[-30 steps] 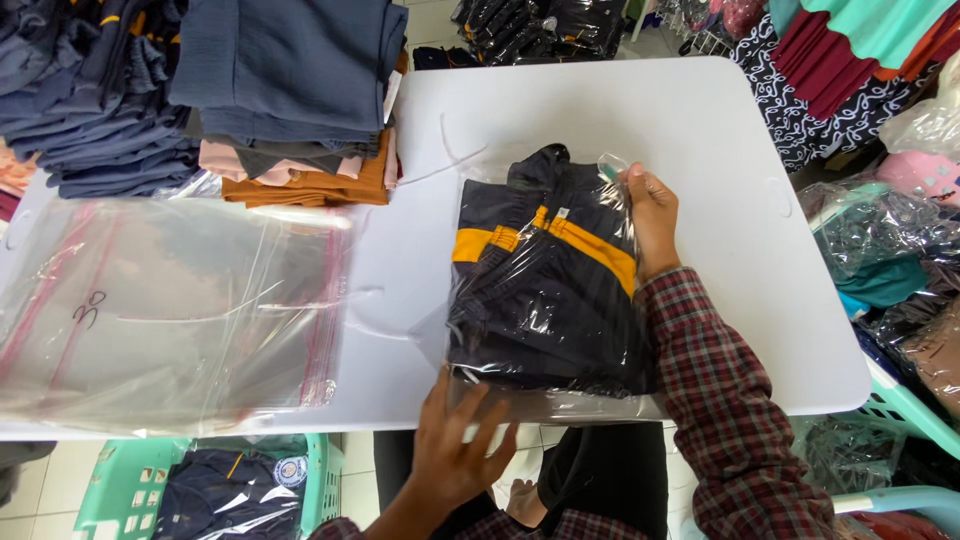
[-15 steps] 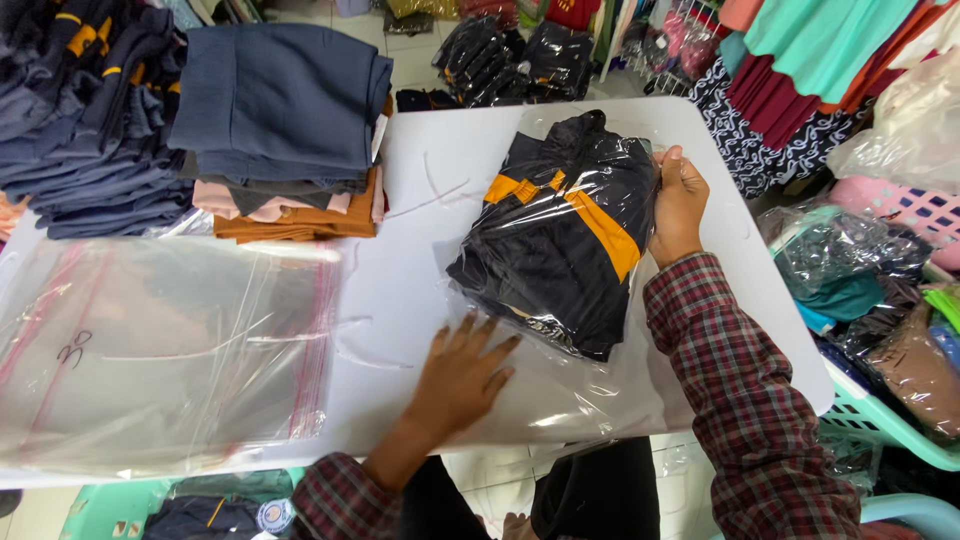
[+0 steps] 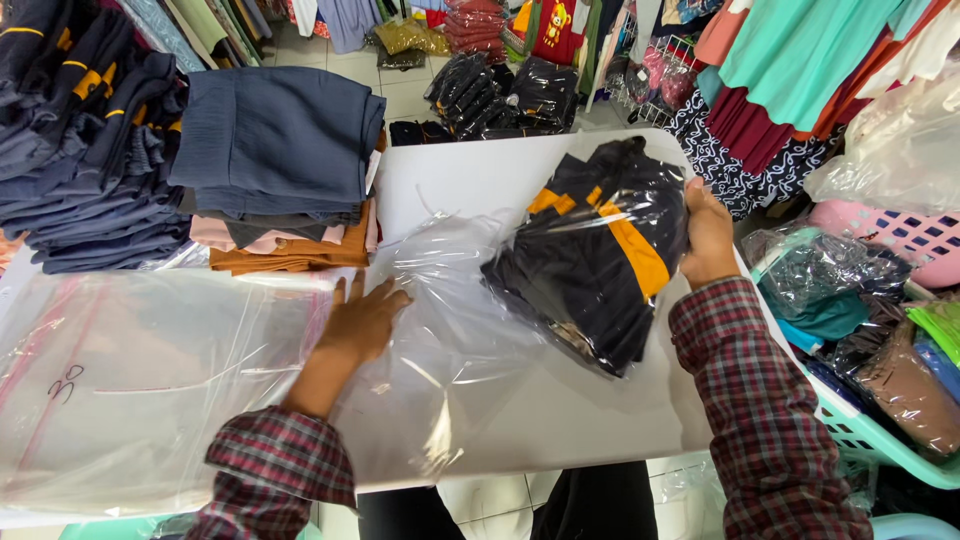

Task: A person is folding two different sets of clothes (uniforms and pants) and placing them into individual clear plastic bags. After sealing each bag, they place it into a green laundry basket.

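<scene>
A folded black garment with orange stripes lies partly inside a clear plastic bag on the white table. My right hand grips the garment's far right edge through the plastic. Left of the garment, my left hand rests flat on the loose open end of the bag, fingers spread. Both sleeves are dark red plaid.
A stack of flat clear bags lies at the left. Folded navy, pink and orange clothes are piled at the table's back left. A teal basket of bagged clothes stands at the right. Bagged dark garments lie on the floor behind.
My right hand has swung the bagged garment up and to the right, tilting it. My left hand has moved from the table's front edge up and left onto the bag's loose end.
</scene>
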